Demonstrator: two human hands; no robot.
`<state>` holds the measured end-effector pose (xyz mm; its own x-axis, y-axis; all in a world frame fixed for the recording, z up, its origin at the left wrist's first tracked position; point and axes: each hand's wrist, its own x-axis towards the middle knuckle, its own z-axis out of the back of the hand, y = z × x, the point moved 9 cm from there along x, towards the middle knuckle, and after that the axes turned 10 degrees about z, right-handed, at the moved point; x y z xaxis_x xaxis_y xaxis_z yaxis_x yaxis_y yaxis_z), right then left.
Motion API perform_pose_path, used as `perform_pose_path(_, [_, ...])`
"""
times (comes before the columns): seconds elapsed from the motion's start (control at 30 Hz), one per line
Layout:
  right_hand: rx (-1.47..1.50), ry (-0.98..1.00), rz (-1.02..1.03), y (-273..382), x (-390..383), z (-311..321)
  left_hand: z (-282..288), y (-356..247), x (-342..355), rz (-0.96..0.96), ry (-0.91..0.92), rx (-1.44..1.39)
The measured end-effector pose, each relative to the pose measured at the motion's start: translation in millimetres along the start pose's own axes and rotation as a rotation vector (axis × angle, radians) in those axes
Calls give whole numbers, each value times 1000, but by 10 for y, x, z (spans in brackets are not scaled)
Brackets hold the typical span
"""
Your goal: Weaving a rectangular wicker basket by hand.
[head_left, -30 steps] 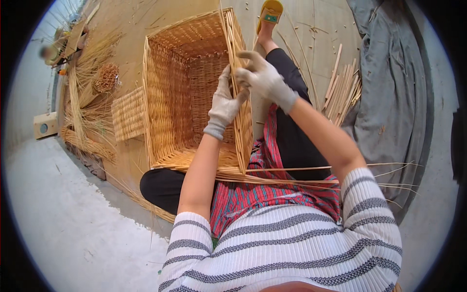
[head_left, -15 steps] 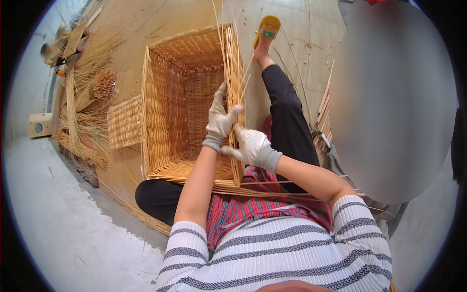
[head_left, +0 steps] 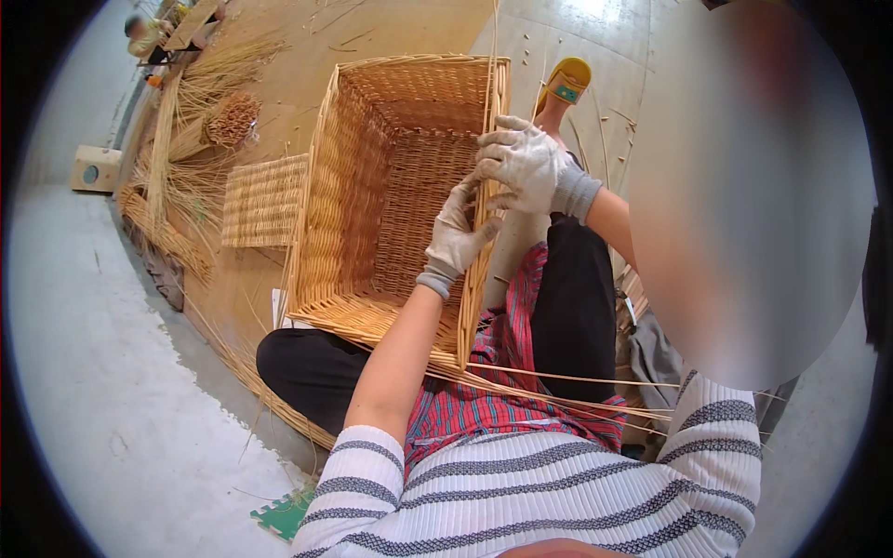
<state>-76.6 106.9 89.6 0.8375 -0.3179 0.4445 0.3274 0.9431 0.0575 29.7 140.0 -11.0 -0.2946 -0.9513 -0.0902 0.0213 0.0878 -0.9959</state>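
Observation:
A rectangular wicker basket lies between my legs, its open mouth facing up and its woven inside showing. My left hand, in a pale work glove, straddles the basket's right rim: the fingers lie inside the wall, the thumb outside. Just beyond it, my right hand, also gloved, comes from outside with bent fingers over the same rim. The fingertips of both hands nearly meet. Loose wicker rods stick out to the right from the basket's near right corner, across my lap.
A flat woven panel adjoins the basket's left side. Further left lie heaps of loose rods, a tied bundle and a box with a round hole. My slippered foot rests at the far right. A blurred patch hides the right side.
My right hand has moved forward along the rim, from nearer than my left hand to beyond it. The whole scene, basket included, sits further right in the picture.

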Motion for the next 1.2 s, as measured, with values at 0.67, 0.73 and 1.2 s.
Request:
perform_pose_path(0.67, [178,214,-445,-192,-424,-60,7,-76,-37,140,-24,-102])
perform_pose_path(0.73, [163,196,-497,-212,-469,-15,53,-50,-37,109,-33,-59])
perform_pose_path(1.2, [177,-246,-638,53,-695,21,-98,-741,77,148,-76,866])
